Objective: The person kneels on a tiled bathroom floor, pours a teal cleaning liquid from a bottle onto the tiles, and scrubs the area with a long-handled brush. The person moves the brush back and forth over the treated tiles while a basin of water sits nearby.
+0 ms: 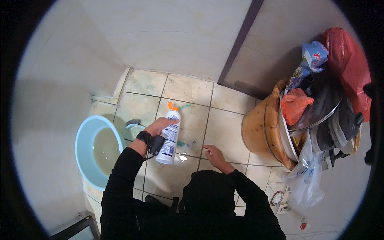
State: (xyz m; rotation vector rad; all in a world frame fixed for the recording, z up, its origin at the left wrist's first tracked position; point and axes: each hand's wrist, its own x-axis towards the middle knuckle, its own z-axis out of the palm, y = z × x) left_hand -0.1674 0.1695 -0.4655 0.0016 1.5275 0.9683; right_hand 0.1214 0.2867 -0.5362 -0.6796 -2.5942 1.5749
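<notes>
Noted white bottle point(170, 140) just off centre toward 8 o'clock, held over pale floor tiles point(226, 128), with orange cap point(174, 107) toward 12 and base toward 6; recorded cap flap as apparently raised. Found bottle grasped by left hand point(159, 125) from its 9 o'clock side, with thumb laid across upper part; could not make out fingers underneath. Saw black wrist device point(157, 145) strapped just below that hand. Logged right hand point(217, 156) near centre at 5 o'clock, released, loosely curled, with a fingertip directed toward 10, apart from bottle. Spotted teal strip point(185, 107) just beside cap and small translucent item point(191, 145) near bottle on its 3 o'clock side. Glimpsed dark bristles point(133, 121) and pale blue rim point(135, 126) toward 9 o'clock, partly hidden by left hand. Marked light blue basin point(86, 140) between 8 and 9, holding cloudy liquid point(106, 150). At 3 o'clock, noted wooden tub point(258, 130), heaped with orange bag point(295, 106) and grey shoes point(342, 127); at 2, red bag point(348, 64); at 4, clear plastic bag point(309, 180).
</notes>
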